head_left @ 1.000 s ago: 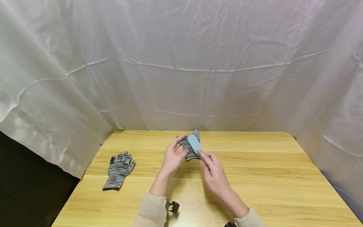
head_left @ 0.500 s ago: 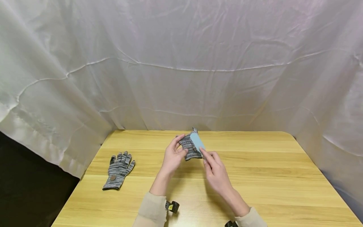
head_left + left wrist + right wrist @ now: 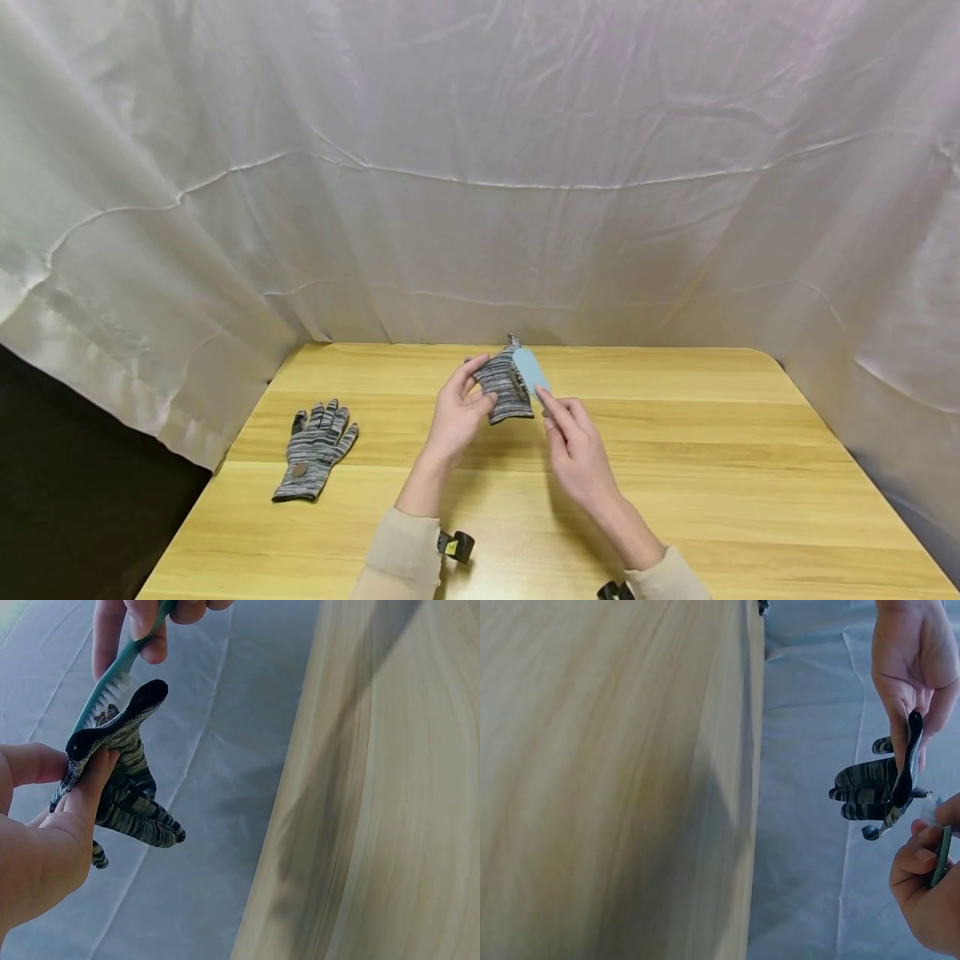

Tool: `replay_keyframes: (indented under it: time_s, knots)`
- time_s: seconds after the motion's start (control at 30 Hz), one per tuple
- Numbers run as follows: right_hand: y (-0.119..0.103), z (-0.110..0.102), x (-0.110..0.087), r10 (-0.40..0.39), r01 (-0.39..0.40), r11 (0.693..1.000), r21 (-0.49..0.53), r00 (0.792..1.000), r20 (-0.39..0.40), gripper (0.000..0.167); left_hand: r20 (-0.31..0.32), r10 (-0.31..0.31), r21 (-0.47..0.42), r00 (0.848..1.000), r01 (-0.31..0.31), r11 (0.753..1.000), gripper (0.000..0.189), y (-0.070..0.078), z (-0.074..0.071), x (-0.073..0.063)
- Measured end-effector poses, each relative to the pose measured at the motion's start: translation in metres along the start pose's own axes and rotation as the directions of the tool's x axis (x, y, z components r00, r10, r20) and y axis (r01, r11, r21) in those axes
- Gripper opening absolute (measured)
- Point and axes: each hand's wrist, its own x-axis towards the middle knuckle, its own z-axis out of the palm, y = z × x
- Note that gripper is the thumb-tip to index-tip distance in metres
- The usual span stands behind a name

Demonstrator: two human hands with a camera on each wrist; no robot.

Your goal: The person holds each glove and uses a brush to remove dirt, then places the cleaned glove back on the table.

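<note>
Head view: left hand [image 3: 457, 415] pinches a striped glove [image 3: 497, 382]; right hand [image 3: 580, 454] grips a brush [image 3: 531, 369].

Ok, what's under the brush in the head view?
Under the brush are its bristles, facing the striped glove in the left hand. From above, the brush's back hides any glove surface beneath.

table [image 3: 712, 467]: pale wood grain | on it: 1 striped knit glove [image 3: 322, 446], lying flat | near left edge

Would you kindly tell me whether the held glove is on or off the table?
Off: the left hand holds the glove up, and both wrist views show a gap between it and the table.
</note>
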Motion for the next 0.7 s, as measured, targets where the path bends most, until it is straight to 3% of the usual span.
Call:
replay_keyframes:
  time_s: [0.43, 0.7]
  knots:
    - [0.0068, -0.0045, 0.0009, 0.042, -0.044, 0.998, -0.047, 0.999, -0.035, 0.052, -0.008, -0.011, -0.001, 1.000, 0.011, 1.000, 0.067, -0.0010, -0.0012, 0.0002]
    - [0.0059, -0.0051, 0.0022, 0.009, -0.011, 0.999, -0.045, 0.999, -0.049, 0.053, -0.009, -0.013, 0.000, 1.000, 0.013, 1.000, 0.066, -0.0009, -0.0010, 0.0007]
